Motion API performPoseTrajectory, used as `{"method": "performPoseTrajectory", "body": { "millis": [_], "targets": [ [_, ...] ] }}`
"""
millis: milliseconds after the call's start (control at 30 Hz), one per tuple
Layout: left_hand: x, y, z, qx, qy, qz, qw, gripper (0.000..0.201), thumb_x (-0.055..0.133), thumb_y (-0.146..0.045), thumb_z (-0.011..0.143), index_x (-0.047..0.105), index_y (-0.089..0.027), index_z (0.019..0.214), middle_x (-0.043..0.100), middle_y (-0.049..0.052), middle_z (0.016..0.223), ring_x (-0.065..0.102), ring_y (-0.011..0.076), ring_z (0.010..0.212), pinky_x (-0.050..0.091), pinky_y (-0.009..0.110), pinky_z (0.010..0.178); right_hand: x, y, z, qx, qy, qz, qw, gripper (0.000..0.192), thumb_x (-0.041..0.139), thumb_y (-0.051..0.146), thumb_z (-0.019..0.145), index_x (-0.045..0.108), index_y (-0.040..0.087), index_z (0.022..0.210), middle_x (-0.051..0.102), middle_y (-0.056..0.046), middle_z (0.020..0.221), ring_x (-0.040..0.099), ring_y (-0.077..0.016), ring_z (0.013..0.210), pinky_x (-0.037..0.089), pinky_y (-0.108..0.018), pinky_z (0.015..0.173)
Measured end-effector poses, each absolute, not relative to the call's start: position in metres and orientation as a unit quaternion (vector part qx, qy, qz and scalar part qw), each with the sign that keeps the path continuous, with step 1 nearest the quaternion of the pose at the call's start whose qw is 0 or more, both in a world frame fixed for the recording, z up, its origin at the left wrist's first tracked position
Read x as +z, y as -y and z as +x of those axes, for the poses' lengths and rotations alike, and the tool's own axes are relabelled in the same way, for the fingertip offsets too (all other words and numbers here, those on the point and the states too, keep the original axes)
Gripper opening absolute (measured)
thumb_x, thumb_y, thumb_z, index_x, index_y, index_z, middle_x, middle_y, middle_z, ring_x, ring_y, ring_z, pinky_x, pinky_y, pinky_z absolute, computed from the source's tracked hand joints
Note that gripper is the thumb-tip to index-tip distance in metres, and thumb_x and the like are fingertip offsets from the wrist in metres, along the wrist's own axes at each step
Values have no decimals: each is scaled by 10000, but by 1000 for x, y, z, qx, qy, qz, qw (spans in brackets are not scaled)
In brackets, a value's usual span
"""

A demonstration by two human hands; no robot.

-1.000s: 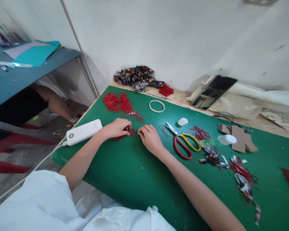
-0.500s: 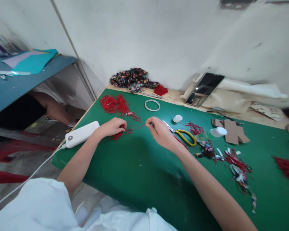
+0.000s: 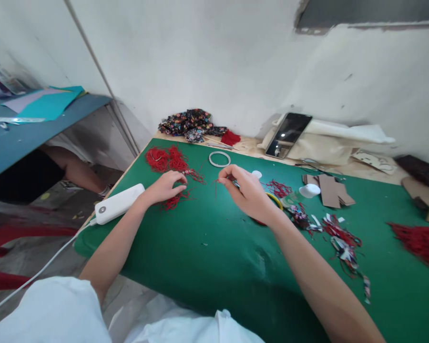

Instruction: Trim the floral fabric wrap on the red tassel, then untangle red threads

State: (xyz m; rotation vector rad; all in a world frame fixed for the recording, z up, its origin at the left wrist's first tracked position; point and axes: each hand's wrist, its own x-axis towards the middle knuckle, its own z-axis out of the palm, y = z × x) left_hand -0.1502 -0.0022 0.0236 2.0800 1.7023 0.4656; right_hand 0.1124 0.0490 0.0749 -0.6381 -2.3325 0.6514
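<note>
My right hand pinches a thin red thread between thumb and fingertips, and its end hangs down over the green table mat. My left hand is just above a small bunch of red threads, its thumb and curved fingers apart with nothing visible between them. Behind it lies a larger tangle of red yarn. A white ring rests flat beyond my right hand. Scissors with a yellow handle are partly hidden behind my right hand and wrist.
A white power bank with a cable lies left of my left arm. Rightward are a white-capped bottle, cardboard pieces, fabric scraps and red yarn. A phone leans at the back near floral cloth.
The thread that stretched toward the left-hand bunch now hangs free from my right hand. My left fingers have loosened from the bunch. The view has shifted slightly.
</note>
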Motion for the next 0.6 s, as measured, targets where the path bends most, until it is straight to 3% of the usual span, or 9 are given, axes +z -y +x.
{"method": "performPoseTrajectory", "body": {
  "millis": [33, 133, 233, 300, 367, 467, 600],
  "targets": [
    [25, 4, -143, 232, -594, 733, 238, 300, 546, -404, 893, 629, -170, 1061, 687, 112, 1178, 599, 229, 1140, 418, 403, 1054, 75, -48, 112, 252, 884, -237, 314, 111, 434, 236, 971, 472, 211, 870, 587, -21, 831, 505, -130, 725, 392, -261, 693],
    [23, 10, -118, 363, -454, 669, 463, 465, 557, -452, 893, 512, -201, 1282, 621, 126, 1332, 568, 208, 1256, 439, 368, 1065, 70, -48, 107, 272, 881, -231, 310, 104, 434, 234, 968, 476, 209, 877, 588, -15, 821, 505, -123, 706, 389, -251, 670],
    [16, 15, -99, 396, -391, 586, 589, 494, 649, -463, 843, 515, -183, 1228, 688, 102, 1077, 654, 175, 1040, 488, 330, 946, 61, -47, 100, 308, 869, -238, 307, 100, 430, 226, 956, 471, 208, 866, 583, -4, 789, 515, -117, 690, 393, -245, 660],
    [11, 16, -93, 409, -395, 535, 625, 414, 677, -475, 816, 558, -162, 1059, 613, 5, 776, 590, 95, 688, 476, 259, 696, 50, -47, 94, 351, 847, -250, 312, 89, 432, 217, 940, 466, 211, 857, 576, 7, 758, 519, -115, 672, 399, -244, 650],
    [9, 15, -94, 414, -422, 498, 635, 375, 690, -479, 796, 555, -150, 915, 447, -70, 621, 400, 34, 516, 345, 202, 535, 35, -47, 87, 409, 807, -263, 334, 73, 446, 221, 922, 465, 216, 852, 571, 20, 730, 516, -113, 646, 400, -243, 630],
    [11, 13, -101, 383, -481, 469, 634, 335, 672, -448, 803, 547, -139, 847, 316, -107, 553, 255, 13, 462, 204, 177, 463, 9, -48, 78, 457, 761, -287, 361, 97, 480, 278, 913, 476, 221, 834, 576, 24, 706, 510, -112, 616, 404, -249, 606],
    [17, 11, -109, 360, -543, 422, 630, 200, 570, -325, 883, 556, -135, 822, 248, -116, 522, 187, 11, 423, 134, 171, 424, -20, -50, 73, 481, 727, -311, 378, 83, 513, 299, 884, 498, 222, 860, 602, 16, 704, 556, -122, 634, 437, -262, 619]
  ]
}}
